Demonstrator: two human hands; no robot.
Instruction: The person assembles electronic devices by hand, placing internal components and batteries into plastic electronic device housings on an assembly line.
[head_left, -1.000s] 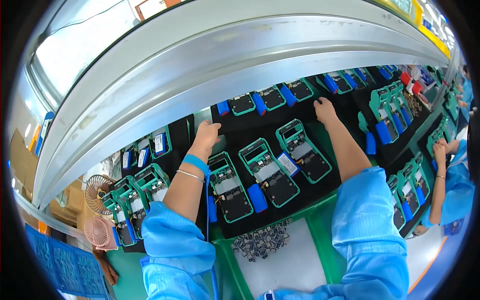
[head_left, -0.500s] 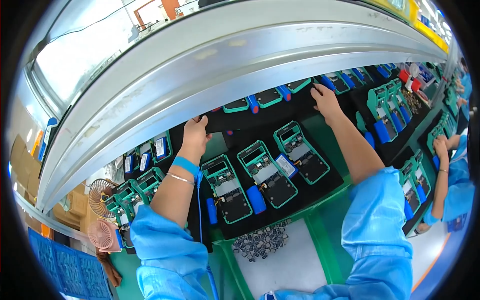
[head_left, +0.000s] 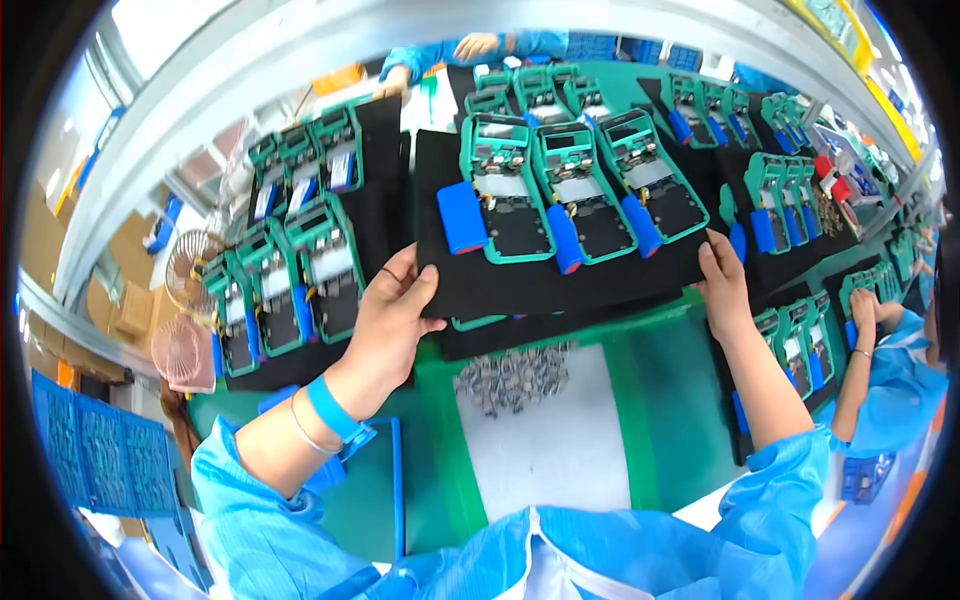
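My left hand (head_left: 393,312) grips the left corner of a black board (head_left: 560,287), thumb on top. My right hand (head_left: 726,283) holds its right corner. Three green-framed device housings (head_left: 586,205) with open electronics lie on the board side by side. Blue battery packs (head_left: 464,218), joined by thin wires, sit beside the housings. The board is held above another black board (head_left: 465,343), hiding most of it; a bit of green frame shows below its front edge. A blue strap (head_left: 335,410) circles my left wrist.
Small metal parts (head_left: 515,378) lie heaped on a white sheet (head_left: 545,450) in front of me. More boards of housings stand left (head_left: 290,290) and right (head_left: 775,215). Across the bench are another person's hands (head_left: 478,45); a co-worker's hands (head_left: 868,312) are at right. Two fans (head_left: 184,352) stand left.
Both hands have come back from beneath the metal beam, bringing the loaded board nearer, over the board in front of me. The view has shifted, showing more of the far bench.
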